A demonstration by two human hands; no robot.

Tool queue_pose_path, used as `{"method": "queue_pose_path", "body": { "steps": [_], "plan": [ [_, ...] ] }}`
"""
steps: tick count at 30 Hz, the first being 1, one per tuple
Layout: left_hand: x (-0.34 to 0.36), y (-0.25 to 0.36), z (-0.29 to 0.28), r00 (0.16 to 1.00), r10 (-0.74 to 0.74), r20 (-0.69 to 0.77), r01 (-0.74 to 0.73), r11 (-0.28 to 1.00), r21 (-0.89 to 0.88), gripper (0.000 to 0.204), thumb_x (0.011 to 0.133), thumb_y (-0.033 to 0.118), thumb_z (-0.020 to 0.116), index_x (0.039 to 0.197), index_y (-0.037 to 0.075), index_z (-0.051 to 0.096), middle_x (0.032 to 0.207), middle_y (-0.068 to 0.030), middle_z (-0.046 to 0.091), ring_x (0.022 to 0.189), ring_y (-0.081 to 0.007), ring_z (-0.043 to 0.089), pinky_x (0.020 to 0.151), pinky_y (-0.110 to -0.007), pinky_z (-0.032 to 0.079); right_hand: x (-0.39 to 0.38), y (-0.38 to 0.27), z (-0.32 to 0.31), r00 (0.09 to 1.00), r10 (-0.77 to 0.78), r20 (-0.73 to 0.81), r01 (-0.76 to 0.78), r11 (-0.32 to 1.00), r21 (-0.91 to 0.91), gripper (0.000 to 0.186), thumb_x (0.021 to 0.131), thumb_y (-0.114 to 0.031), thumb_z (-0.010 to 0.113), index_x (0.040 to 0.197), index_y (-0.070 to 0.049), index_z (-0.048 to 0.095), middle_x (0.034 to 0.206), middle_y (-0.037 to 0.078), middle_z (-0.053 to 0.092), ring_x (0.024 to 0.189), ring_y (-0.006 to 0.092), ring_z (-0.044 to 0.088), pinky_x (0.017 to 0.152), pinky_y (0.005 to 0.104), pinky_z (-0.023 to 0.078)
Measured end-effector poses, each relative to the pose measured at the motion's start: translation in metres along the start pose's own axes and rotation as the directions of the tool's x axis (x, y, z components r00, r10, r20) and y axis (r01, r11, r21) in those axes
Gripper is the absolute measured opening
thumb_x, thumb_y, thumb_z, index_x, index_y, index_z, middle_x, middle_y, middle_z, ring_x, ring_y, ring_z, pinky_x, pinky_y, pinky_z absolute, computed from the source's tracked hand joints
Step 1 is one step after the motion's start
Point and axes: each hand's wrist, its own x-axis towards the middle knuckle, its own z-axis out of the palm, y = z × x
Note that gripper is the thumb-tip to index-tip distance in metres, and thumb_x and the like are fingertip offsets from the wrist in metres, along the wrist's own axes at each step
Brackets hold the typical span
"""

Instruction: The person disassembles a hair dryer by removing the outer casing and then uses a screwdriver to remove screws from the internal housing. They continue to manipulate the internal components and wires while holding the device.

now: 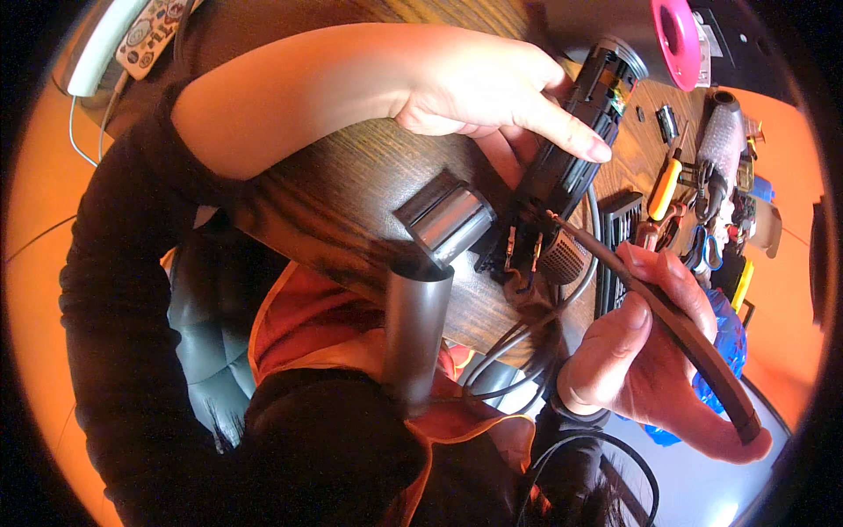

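While pressed against the upper centre of the frame, left hand [474, 88] lay on the long black plastic appliance body [571, 140], fingers curled, index finger stretched along its casing toward the right. Gripped in the right hand [637, 351], at lower right: a long thin brown-handled tool [676, 325], fingers and thumb closed round the handle, its tip aimed up-left at the lower end of the black body, just beside exposed wiring and a small grey mesh grille [562, 257]. Positioned diagonally across the dark wooden tabletop [351, 193], from upper right down toward centre: the black body itself. Just left of its lower end, a grey rectangular metal-look housing piece [448, 215]; below that, at centre, a smooth dark grey cylindrical tube [414, 329] standing near the table edge. Looped under the right wrist, grey cables [518, 351]. Scattered along the right edge of the table: a black ribbed vent panel [617, 237], a yellow-handled screwdriver [665, 187], a mesh-covered grey cylinder [722, 140], and other small tools too crowded to tell apart. At top right, a bright pink ring-shaped object [676, 39]. Behind the right hand, a crumpled blue plastic piece [724, 338]. Filling the lower left, black sleeves and an orange garment [307, 325].
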Motion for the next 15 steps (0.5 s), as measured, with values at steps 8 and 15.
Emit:
{"method": "queue_pose_path", "body": {
  "steps": [8, 15],
  "plan": [
    [-0.0005, -0.0041, 0.0007, 0.999, 0.046, -0.009, -0.046, 0.999, -0.006, 0.043, 0.078, 0.032, 0.063, 0.109, 0.006, 0.051, 0.100, -0.0065, 0.059, 0.088, -0.0151, 0.057, 0.064, -0.029, 0.050, 0.0000, 0.0049, 0.0053, 0.999, 0.009, 0.053, -0.007, 0.999, -0.036, 0.057, 0.081, 0.008, 0.046, 0.126, -0.019, 0.024, 0.100, 0.024, 0.055, 0.084, 0.0256, 0.061, 0.074, 0.0339, 0.053],
    [-0.0023, -0.0030, 0.0019, 0.996, 0.025, -0.087, -0.022, 0.999, 0.037, 0.042, 0.077, 0.031, 0.064, 0.106, 0.003, 0.052, 0.100, -0.0080, 0.059, 0.089, -0.0178, 0.057, 0.066, -0.031, 0.051, 0.0016, 0.0082, 0.0086, 0.999, -0.009, 0.045, 0.010, 1.000, -0.029, 0.053, 0.080, 0.007, 0.048, 0.123, -0.016, 0.027, 0.099, 0.023, 0.056, 0.084, 0.0253, 0.061, 0.074, 0.0333, 0.053]
  ]
}}
